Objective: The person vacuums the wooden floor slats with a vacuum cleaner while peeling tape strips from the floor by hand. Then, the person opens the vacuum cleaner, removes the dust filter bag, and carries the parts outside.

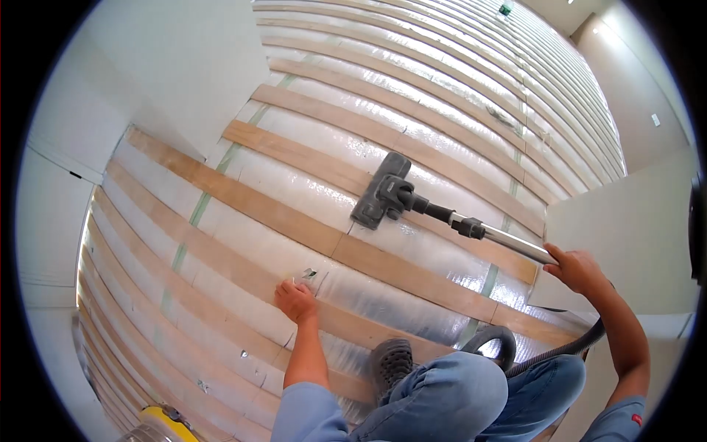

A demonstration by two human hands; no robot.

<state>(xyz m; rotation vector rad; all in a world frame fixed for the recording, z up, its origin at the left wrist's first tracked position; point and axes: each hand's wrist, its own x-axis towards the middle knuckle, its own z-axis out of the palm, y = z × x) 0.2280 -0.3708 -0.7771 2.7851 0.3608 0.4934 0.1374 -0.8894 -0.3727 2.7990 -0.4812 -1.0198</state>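
Observation:
My right hand [579,269] is wrapped around the metal wand [519,244] of a vacuum cleaner. The wand runs left to a dark floor head [383,191], which rests across a wooden batten and the silvery foil sheet beside it. My left hand [296,300] is down at a wooden batten [250,276], its fingers curled together. Right by its fingertips is a small torn spot or scrap [308,273] on the foil sheet [353,283]. Whatever lies between those fingers is hidden.
Rows of wooden battens [317,118] run across the foil, with green tape strips [199,208] crossing. The vacuum hose [560,353] curves by my knees. A yellow machine [171,421] stands lower left. White walls [177,66] edge the floor. A green-labelled bottle [505,8] stands far back.

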